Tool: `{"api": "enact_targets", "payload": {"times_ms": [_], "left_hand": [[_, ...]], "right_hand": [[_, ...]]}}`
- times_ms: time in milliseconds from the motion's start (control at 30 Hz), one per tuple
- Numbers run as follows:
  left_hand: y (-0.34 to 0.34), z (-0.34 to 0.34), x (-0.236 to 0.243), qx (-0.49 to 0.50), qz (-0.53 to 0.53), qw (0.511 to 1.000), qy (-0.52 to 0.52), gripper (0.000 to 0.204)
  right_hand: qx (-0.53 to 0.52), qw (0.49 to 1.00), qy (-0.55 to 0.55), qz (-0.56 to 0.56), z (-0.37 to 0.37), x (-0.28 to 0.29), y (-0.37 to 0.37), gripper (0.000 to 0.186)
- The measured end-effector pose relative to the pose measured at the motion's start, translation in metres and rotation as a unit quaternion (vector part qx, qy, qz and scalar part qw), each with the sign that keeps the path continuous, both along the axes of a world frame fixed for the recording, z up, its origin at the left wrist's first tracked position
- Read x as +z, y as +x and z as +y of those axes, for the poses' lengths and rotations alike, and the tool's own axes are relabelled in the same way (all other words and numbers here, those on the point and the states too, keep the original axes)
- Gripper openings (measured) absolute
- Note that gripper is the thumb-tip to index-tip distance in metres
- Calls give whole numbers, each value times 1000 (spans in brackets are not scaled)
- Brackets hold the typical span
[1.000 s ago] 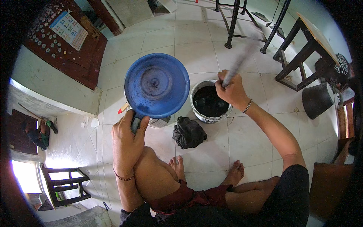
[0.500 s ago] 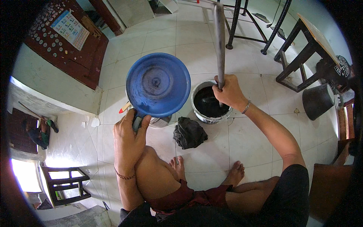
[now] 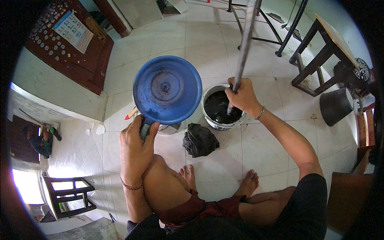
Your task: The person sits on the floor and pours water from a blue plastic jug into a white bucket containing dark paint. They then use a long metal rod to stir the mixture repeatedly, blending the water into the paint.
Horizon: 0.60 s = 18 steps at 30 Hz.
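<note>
My left hand (image 3: 137,137) is closed around the short handle of a blue plastic dipper (image 3: 167,90). The dipper's round, dark-smudged face is turned up toward me. My right hand (image 3: 245,97) grips a long grey rod (image 3: 244,52) whose lower end stands in dark liquid (image 3: 221,105). That liquid fills a white bucket (image 3: 225,127) with a stained rim, on the floor in front of me. A crumpled black cloth or bag (image 3: 201,141) lies between the bucket and my feet. Partly hidden under the dipper are a pale container (image 3: 169,129) and a red-tipped brush handle (image 3: 131,113).
A dark wooden stool (image 3: 320,60) and a black bucket (image 3: 336,107) stand to the right. Black metal legs (image 3: 294,30) rise at the far right. A stool or bench (image 3: 69,194) is at the left, and another person (image 3: 40,140) sits farther off. White tiles (image 3: 168,38) cover the floor.
The rod has swung: its upper end now leans farther right and its lower end has shifted left in the dark liquid. The dipper and my left hand have barely moved.
</note>
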<state>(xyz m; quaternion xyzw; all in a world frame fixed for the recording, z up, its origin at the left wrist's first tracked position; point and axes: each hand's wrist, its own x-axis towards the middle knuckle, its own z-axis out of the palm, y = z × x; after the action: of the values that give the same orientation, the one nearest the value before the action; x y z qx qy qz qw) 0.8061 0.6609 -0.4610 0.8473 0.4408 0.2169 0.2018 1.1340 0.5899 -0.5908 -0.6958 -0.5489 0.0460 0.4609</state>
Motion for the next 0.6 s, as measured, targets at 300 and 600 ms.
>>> {"api": "enact_targets", "payload": {"times_ms": [300, 600], "left_hand": [[1, 0, -1, 2, -20, 1000, -10, 31], [0, -1, 0, -5, -35, 999, -22, 31]], "right_hand": [[4, 968, 140, -209, 9, 10, 10, 26], [-24, 992, 77, 102, 2, 11, 8, 25]]}}
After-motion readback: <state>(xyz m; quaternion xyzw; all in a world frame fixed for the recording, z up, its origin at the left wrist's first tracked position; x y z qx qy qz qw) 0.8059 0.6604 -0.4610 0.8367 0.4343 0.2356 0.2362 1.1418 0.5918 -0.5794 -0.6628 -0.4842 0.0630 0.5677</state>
